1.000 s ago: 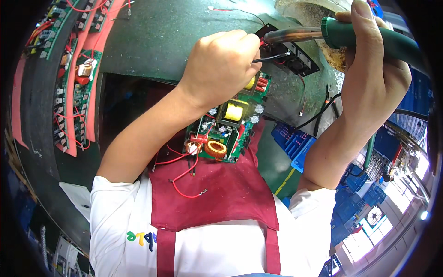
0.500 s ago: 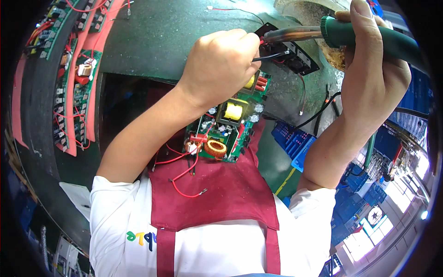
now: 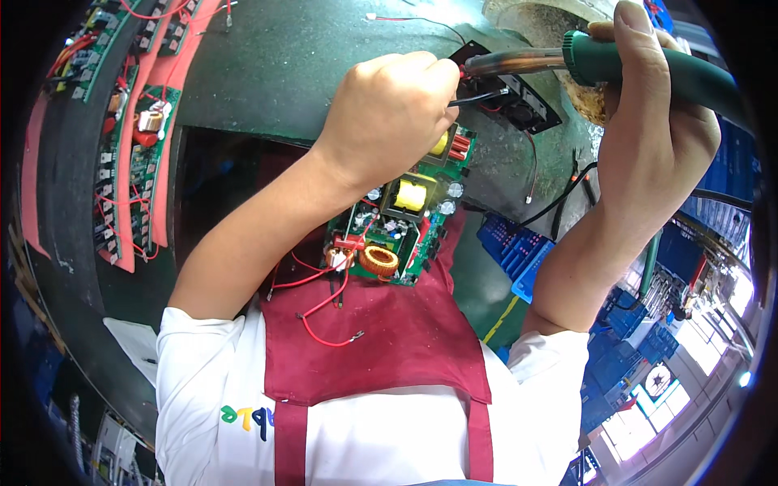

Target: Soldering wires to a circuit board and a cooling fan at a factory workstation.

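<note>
**Iron in your right hand, left fist at the wires**

Your right hand (image 3: 660,138) is wrapped around the green handle of the iron (image 3: 596,61). The grip is closed, with the thumb along the top. The iron points to your left, almost flat, above the table (image 3: 267,81). Its tip is just beside your left hand (image 3: 389,117), at a small red bit. The tip is too small to tell if it touches.

Your left hand is curled into a fist with its back to you. A black wire (image 3: 482,99) pokes out from it, toward your right. The fingertips are hidden, so I cannot tell if they pinch that wire.

Under the iron, a black panel (image 3: 535,113) lies tilted on the table. The black wire's free end is over it.

The green board (image 3: 397,228) is in front of your apron (image 3: 377,348), near the table's edge. Your left hand and wrist hide part of it. It has yellow blocks (image 3: 411,194) and a copper ring (image 3: 378,261) on it. A red wire (image 3: 301,316) hangs from its near end, over the apron.

Far to your left, more boards (image 3: 142,170) stand along pink strips (image 3: 124,186). To your right, a blue bin (image 3: 531,271) is below the table.
</note>
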Available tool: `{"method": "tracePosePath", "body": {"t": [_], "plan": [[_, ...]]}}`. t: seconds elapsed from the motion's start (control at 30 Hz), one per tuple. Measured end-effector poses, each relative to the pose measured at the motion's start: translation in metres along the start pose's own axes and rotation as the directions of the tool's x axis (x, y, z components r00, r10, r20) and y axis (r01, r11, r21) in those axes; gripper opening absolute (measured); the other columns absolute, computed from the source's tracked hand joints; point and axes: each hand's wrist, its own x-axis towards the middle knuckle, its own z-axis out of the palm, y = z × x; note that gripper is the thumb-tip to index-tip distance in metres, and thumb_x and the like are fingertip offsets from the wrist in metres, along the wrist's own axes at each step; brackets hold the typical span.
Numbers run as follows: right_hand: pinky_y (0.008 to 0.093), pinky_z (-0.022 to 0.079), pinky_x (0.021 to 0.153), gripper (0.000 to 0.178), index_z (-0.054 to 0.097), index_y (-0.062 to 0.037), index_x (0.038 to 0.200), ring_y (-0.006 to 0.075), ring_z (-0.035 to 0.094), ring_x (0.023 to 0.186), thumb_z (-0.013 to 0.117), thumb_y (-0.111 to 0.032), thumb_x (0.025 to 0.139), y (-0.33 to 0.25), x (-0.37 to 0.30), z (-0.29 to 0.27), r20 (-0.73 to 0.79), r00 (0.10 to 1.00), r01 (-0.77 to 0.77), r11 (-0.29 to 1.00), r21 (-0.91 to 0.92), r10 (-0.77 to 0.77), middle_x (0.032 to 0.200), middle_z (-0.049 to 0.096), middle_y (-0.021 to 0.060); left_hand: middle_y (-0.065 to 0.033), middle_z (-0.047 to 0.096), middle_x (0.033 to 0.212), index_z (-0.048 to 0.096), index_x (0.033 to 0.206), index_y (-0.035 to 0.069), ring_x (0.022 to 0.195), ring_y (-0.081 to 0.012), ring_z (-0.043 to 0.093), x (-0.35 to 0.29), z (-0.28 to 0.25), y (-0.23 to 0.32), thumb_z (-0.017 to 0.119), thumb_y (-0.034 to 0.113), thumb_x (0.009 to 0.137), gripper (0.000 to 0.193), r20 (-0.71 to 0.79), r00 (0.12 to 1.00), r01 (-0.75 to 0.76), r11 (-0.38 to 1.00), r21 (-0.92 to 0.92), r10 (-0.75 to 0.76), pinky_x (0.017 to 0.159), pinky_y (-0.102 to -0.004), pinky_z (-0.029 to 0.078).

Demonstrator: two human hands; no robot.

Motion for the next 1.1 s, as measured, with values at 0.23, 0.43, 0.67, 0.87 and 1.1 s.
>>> {"method": "tracePosePath", "body": {"t": [0.23, 0.43, 0.67, 0.87, 1.1], "plan": [[0.0242, 0.045, 0.065, 0.024, 0.073, 0.0004, 0.092, 0.0091, 0.061, 0.069, 0.078, -0.020, 0.104, -0.010, -0.003, -0.006, 0.075, 0.996, 0.061, 0.995, -0.081, -0.055, 0.078, 0.069, 0.0027, -0.0111, 0.069, 0.082, 0.064, 0.087, 0.006, 0.081, -0.0323, 0.074, 0.002, 0.000, 0.001, 0.083, 0.016, 0.081, 0.022, 0.004, 1.000, -0.026, 0.999, 0.018, 0.026, 0.076, -0.0431, 0.060], [0.0246, 0.047, 0.066, 0.023, 0.073, 0.0008, 0.094, 0.0098, 0.062, 0.070, 0.077, -0.020, 0.104, -0.002, -0.001, 0.004, 0.017, 0.997, 0.071, 0.997, -0.041, -0.070, 0.078, 0.070, 0.0033, -0.0103, 0.065, 0.078, 0.064, 0.087, 0.007, 0.075, -0.0331, 0.070, -0.001, 0.002, -0.002, 0.081, 0.014, 0.085, 0.018, -0.048, 0.998, -0.031, 0.999, 0.028, 0.032, 0.069, -0.0450, 0.057], [0.0285, 0.054, 0.076, 0.022, 0.073, 0.0020, 0.106, 0.0145, 0.070, 0.084, 0.079, -0.019, 0.101, 0.006, 0.016, -0.018, 0.150, 0.977, 0.141, 0.988, 0.067, -0.150, 0.092, 0.076, 0.0092, -0.0106, 0.065, 0.078, 0.064, 0.087, 0.007, 0.074, -0.0332, 0.070, 0.003, 0.004, -0.001, 0.080, 0.013, 0.085, 0.017, -0.041, 0.998, -0.056, 0.998, 0.012, 0.056, 0.069, -0.0450, 0.057], [0.0183, 0.042, 0.051, 0.027, 0.081, 0.0048, 0.106, 0.0064, 0.061, 0.055, 0.071, -0.021, 0.105, 0.017, -0.008, -0.058, -0.104, 0.952, 0.278, 0.956, -0.088, -0.287, 0.092, 0.080, 0.0160, -0.0107, 0.065, 0.079, 0.064, 0.088, 0.007, 0.076, -0.0333, 0.070, 0.001, 0.003, -0.002, 0.079, 0.014, 0.086, 0.016, -0.036, 0.998, -0.044, 0.999, 0.016, 0.044, 0.071, -0.0453, 0.057], [0.0282, 0.062, 0.059, 0.032, 0.070, 0.0074, 0.120, 0.0220, 0.076, 0.066, 0.074, -0.021, 0.106, 0.057, -0.041, -0.118, 0.059, 0.924, 0.383, 0.919, -0.091, -0.378, 0.089, 0.077, 0.0200, -0.0109, 0.069, 0.084, 0.065, 0.090, 0.005, 0.082, -0.0314, 0.073, 0.003, 0.001, 0.000, 0.081, 0.014, 0.082, 0.020, 0.022, 0.998, -0.057, 0.997, 0.057, 0.055, 0.076, -0.0428, 0.060]]}}
